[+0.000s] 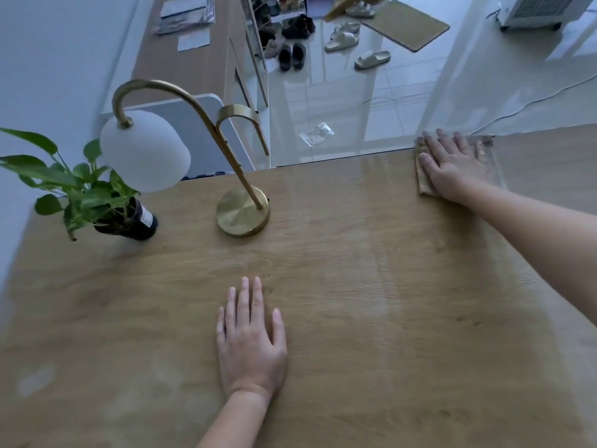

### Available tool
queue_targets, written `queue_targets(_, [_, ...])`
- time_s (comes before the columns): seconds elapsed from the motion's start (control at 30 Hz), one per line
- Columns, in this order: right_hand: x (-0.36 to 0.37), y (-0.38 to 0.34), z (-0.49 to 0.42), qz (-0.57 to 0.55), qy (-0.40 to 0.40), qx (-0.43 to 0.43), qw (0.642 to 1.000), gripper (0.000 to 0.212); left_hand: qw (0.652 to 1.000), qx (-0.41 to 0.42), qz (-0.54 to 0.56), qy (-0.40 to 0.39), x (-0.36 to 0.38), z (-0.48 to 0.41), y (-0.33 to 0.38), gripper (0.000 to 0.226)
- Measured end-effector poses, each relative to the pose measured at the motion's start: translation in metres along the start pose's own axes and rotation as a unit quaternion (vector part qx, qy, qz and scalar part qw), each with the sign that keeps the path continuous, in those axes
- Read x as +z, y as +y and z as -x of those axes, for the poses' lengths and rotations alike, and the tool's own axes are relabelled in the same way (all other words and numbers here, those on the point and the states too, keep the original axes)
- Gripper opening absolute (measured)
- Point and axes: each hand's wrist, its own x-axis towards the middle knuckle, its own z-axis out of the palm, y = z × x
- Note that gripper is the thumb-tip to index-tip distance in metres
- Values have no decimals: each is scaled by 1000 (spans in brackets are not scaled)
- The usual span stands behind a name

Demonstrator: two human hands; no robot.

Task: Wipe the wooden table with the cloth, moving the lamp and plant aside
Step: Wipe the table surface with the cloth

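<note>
The wooden table (339, 270) fills the lower view. My right hand (455, 166) presses flat on a tan cloth (424, 182) at the table's far right edge, fingers spread. My left hand (250, 337) lies flat and open on the bare wood near the middle front, holding nothing. A brass lamp (243, 211) with a curved arm and a white globe shade stands at the far left-centre. Left of it, a leafy green plant (80, 185) sits in a dark pot, close under the shade.
Beyond the table's far edge, the glossy tiled floor (339, 101) holds several shoes and slippers, a mat (407, 24) and a crumpled plastic wrapper (316, 134). A white wall runs along the left. A cable trails across the floor at the right.
</note>
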Motion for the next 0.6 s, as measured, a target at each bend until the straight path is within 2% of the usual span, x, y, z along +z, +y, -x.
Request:
queue_targets(0.2, [10, 3, 43, -9, -7, -39, 999, 60, 1000, -2, -4, -1, -2, 1, 0, 69])
queue_targets(0.6, [63, 45, 269, -3, -10, -58, 998, 61, 999, 0, 34, 9, -11, 4, 4, 72])
